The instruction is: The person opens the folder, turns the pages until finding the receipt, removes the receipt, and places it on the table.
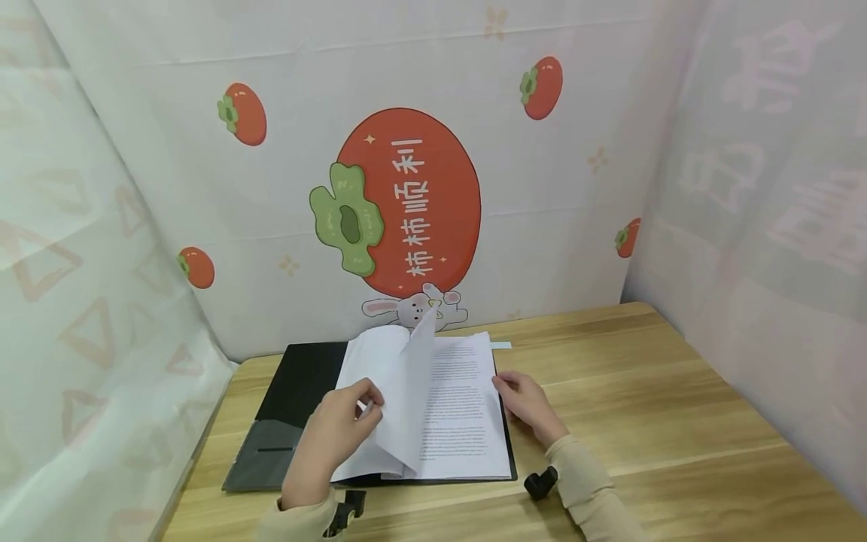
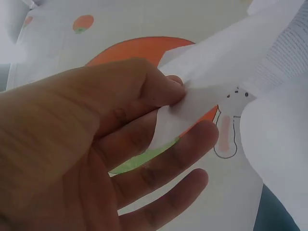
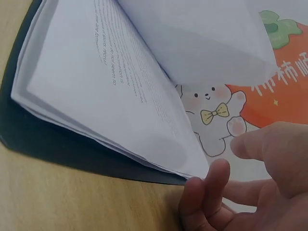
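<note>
A black folder [image 1: 305, 376] lies spread on the table with a stack of printed sheets [image 1: 460, 410] in it. My left hand [image 1: 342, 429] pinches the edge of a paper sheet [image 2: 211, 72] between thumb and index finger; its other fingers are spread. That sheet stands raised and curved over the left part of the folder. At the stack's right edge is my right hand [image 1: 528, 403], its fingertips touching or just beside the paper edge. In the right wrist view, the right hand's thumb [image 3: 248, 146] is apart from its fingers, with no sheet seen between them.
The wooden table [image 1: 630, 406] extends to the right of the folder. A pale blue tab [image 1: 501, 345] sticks out at the stack's upper right. Behind stands a white cloth backdrop [image 1: 542, 173] with printed persimmons and a rabbit. Black straps with clips [image 1: 540, 483] sit on both wrists.
</note>
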Demonstrator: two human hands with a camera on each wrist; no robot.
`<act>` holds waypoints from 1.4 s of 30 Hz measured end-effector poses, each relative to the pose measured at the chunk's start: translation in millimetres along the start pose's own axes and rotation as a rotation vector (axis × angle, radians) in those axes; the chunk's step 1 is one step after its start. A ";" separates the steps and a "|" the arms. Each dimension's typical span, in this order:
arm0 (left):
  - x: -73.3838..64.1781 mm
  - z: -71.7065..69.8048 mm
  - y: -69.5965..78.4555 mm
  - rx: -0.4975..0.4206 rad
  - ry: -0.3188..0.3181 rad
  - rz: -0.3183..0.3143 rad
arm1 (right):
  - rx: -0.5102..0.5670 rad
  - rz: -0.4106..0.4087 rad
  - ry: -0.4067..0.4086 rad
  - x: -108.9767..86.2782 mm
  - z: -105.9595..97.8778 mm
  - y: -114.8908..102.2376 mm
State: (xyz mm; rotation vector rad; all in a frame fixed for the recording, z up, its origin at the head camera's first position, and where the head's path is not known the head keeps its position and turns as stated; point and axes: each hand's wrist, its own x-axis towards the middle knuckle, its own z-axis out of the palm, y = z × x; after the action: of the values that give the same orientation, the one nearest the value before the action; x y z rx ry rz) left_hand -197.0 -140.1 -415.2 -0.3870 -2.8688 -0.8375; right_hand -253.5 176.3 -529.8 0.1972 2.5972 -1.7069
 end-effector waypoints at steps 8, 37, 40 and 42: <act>-4.7 -14.0 -16.4 -0.006 0.027 -0.093 | -0.009 0.022 -0.050 -3.2 -2.1 -3.1; -10.0 -22.7 -48.3 0.064 -0.114 -0.371 | 0.112 -0.005 0.018 1.7 -1.5 -0.5; -10.1 -21.1 -50.3 0.063 -0.124 -0.382 | 0.126 -0.006 0.016 1.2 -1.4 -0.8; -9.6 -19.6 -51.6 0.062 -0.132 -0.392 | 0.139 -0.004 0.018 0.8 -1.3 -0.7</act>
State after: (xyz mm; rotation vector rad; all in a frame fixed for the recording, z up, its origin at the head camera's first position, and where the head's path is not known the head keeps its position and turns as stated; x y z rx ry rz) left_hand -201.2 -194.8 -427.0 0.1404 -3.1379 -0.7980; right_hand -254.3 177.3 -528.7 0.2117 2.4939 -1.8968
